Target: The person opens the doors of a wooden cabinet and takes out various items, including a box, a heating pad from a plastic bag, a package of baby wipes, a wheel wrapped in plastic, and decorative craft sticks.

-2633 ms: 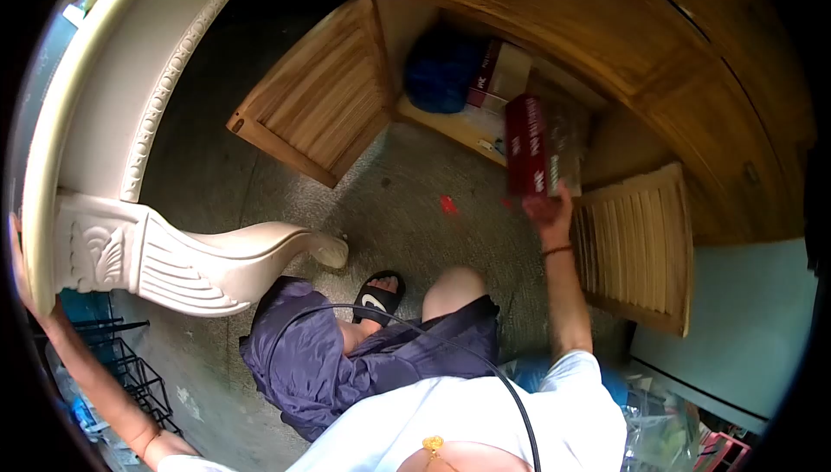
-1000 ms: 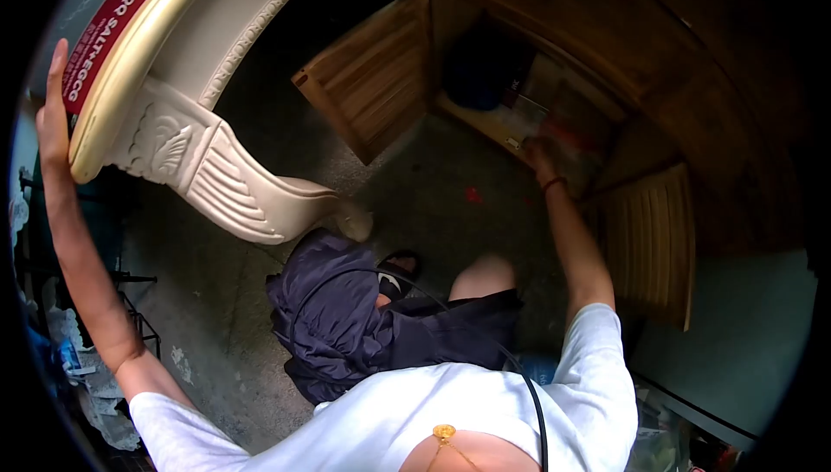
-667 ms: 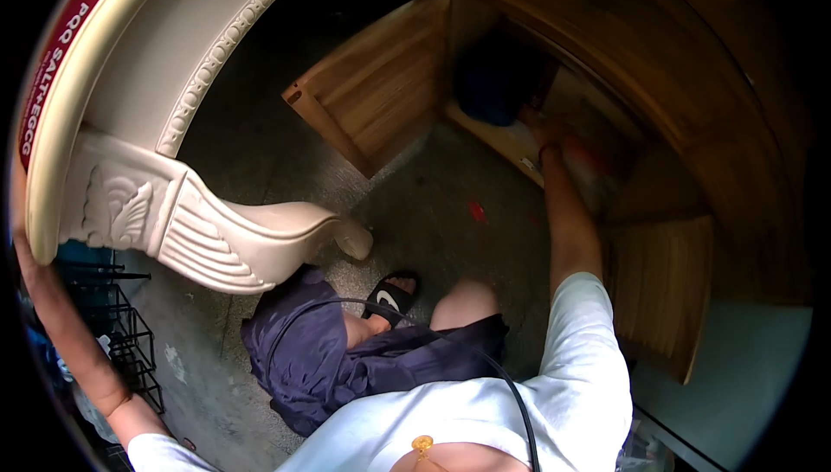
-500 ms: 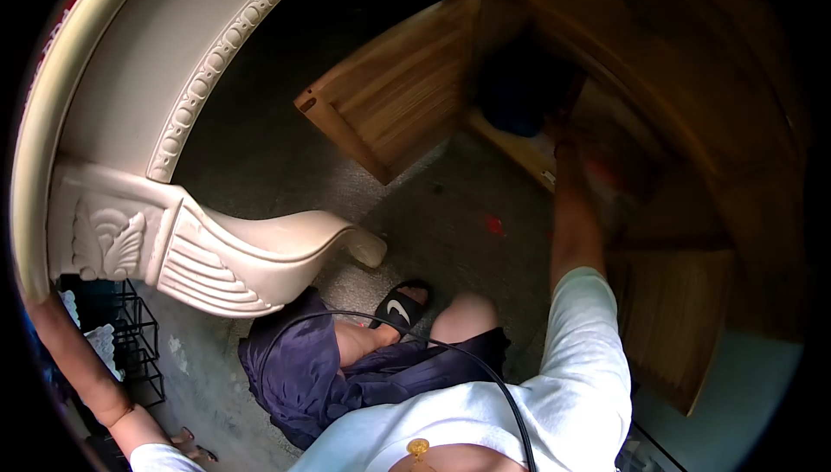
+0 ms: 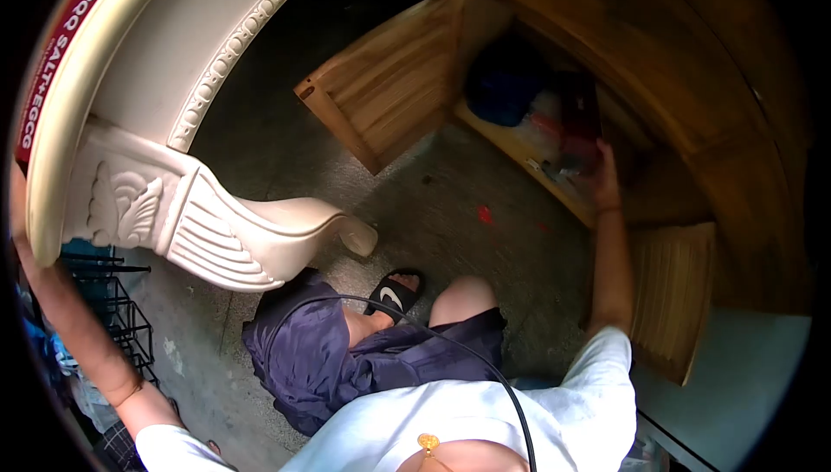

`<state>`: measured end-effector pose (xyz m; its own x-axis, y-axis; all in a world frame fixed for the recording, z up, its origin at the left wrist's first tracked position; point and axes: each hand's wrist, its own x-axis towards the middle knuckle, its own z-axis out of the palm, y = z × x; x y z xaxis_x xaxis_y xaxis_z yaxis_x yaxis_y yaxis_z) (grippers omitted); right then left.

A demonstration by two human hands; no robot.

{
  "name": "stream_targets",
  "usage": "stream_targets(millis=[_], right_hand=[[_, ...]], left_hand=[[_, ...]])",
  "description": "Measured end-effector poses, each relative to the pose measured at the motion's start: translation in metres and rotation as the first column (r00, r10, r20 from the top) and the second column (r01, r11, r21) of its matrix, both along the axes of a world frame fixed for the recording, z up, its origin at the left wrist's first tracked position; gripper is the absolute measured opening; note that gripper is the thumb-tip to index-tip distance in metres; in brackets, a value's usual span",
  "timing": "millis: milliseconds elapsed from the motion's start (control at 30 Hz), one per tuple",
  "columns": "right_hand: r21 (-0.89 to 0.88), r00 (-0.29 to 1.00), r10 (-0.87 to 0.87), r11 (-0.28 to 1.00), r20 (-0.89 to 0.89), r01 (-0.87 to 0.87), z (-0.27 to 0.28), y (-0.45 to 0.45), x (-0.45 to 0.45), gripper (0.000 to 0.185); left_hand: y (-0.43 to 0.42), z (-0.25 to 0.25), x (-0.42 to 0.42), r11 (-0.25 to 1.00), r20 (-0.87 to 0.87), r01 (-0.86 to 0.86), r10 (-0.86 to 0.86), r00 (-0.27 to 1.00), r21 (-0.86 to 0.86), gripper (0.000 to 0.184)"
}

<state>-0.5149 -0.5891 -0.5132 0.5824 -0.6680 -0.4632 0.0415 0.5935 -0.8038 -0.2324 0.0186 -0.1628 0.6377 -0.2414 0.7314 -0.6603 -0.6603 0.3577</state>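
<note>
Inside the open wooden cabinet, my right hand grips the near end of a dark red box. A dark blue bundle lies to the left of that box, with clear plastic and small items between them on the cabinet floor. My left arm reaches up beside the cream table; of my left hand only a blurred part shows at the view's edge, its fingers hidden. A red box lettered PQQ SALT+EGCG is on the tabletop near it.
Two slatted cabinet doors, the left and the right, stand open. A carved table leg curves over the floor. A black wire rack is at lower left. Red scraps lie on the floor; a black cable crosses my lap.
A second or so ago my right hand was reaching deeper into the cabinet, to the left; now it is further right at the dark red box. The view has shifted slightly.
</note>
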Motion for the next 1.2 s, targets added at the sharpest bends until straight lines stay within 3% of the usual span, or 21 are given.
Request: stream_targets(millis=[133,233,300,333,367,400,433,467,533,600,633,700,733,767,800,833,867,900,967,1067,1200], right_hand=[[0.024,0.975,0.142,0.989,0.169,-0.148,0.021,0.088,-0.094,0.056],[0.161,0.847,0.201,0.935,0.492,-0.316,0.022,0.162,-0.142,0.058],[0.076,0.8,0.297,0.917,0.521,-0.391,0.071,0.217,-0.144,0.079],[0.057,0.767,0.365,0.886,0.528,-0.461,0.085,0.234,-0.144,0.09],[-0.002,0.719,0.421,0.864,0.553,-0.504,0.102,0.25,-0.143,0.096],[-0.059,0.67,0.507,0.818,0.542,-0.572,0.12,0.259,-0.142,0.098],[-0.114,0.586,0.567,0.768,0.579,-0.63,0.12,0.259,-0.137,0.097],[-0.173,0.504,0.618,0.718,0.603,-0.674,0.124,0.261,-0.134,0.096],[-0.359,0.342,0.715,0.634,0.61,-0.685,0.144,0.263,-0.128,0.093],[-0.337,0.373,0.706,0.648,0.602,-0.683,0.161,0.263,-0.13,0.087],[-0.366,0.44,0.749,0.639,0.496,-0.676,0.165,0.258,-0.132,0.091],[-0.22,0.567,0.56,0.801,0.604,-0.557,0.153,0.255,-0.125,0.089],[-0.065,0.511,0.401,0.829,0.76,-0.555,0.154,0.252,-0.117,0.08],[0.0,0.667,0.34,0.891,0.663,-0.454,0.141,0.246,-0.112,0.069],[0.054,0.639,0.185,0.94,0.747,-0.336,0.136,0.246,-0.101,0.064],[-0.055,0.593,0.326,0.902,0.736,-0.429,0.153,0.25,-0.091,0.061],[-0.161,0.536,0.455,0.847,0.711,-0.506,0.169,0.253,-0.083,0.059],[-0.01,0.665,0.375,0.875,0.646,-0.484,0.161,0.255,-0.085,0.047],[0.065,0.65,0.364,0.841,0.667,-0.537,0.127,0.252,-0.085,0.045],[0.208,0.763,0.324,0.836,0.559,-0.507,0.118,0.264,-0.075,0.035],[0.288,0.783,0.332,0.797,0.526,-0.531,0.098,0.266,-0.068,0.028]], left_hand=[[-0.015,0.012,-0.021,0.987,0.348,-0.126,0.083,0.934,0.101,0.086],[-0.057,0.018,-0.101,0.986,0.565,0.019,-0.11,0.818,0.164,0.089],[-0.098,0.005,-0.15,0.855,0.411,0.219,-0.432,0.802,0.471,0.092],[-0.121,-0.008,-0.164,0.691,0.21,0.351,-0.588,0.781,0.632,0.093],[-0.138,-0.025,-0.167,0.547,-0.22,0.693,-0.688,0.692,0.47,0.109],[-0.148,-0.046,-0.157,0.394,-0.442,0.872,-0.753,0.488,0.291,0.123],[-0.158,-0.061,-0.162,0.314,-0.552,0.921,-0.737,0.39,0.231,0.12],[-0.164,-0.067,-0.164,0.22,-0.64,0.96,-0.716,0.28,0.174,0.119],[-0.168,-0.073,-0.175,0.11,-0.717,0.966,-0.691,-0.094,-0.233,0.114],[-0.166,-0.055,-0.178,0.034,-0.583,0.963,-0.802,-0.134,-0.269,0.101],[-0.159,-0.045,-0.184,0.077,-0.529,0.958,-0.844,-0.085,-0.276,0.1],[-0.148,-0.027,-0.187,0.098,-0.354,0.966,-0.935,0.008,-0.237,0.101],[-0.135,-0.01,-0.191,0.217,-0.318,0.96,-0.936,0.153,-0.179,0.104],[-0.12,0.008,-0.191,0.427,-0.199,0.904,-0.888,0.416,-0.015,0.102],[-0.107,0.022,-0.19,0.538,-0.114,0.841,-0.833,0.542,0.064,0.101],[-0.094,0.035,-0.189,0.647,-0.026,0.752,-0.756,0.655,0.129,0.1],[-0.081,0.046,-0.185,0.706,-0.028,0.695,-0.704,0.709,-0.14,0.087],[-0.073,0.057,-0.185,0.701,-0.048,0.591,-0.66,0.75,-0.398,0.075],[-0.072,0.084,-0.174,0.616,0.017,0.47,-0.596,0.803,-0.632,0.055],[-0.071,0.107,-0.126,0.585,0.133,0.47,-0.525,0.84,-0.661,0.027],[-0.102,0.097,-0.086,0.572,0.273,0.547,-0.496,0.824,-0.611,0.026]])
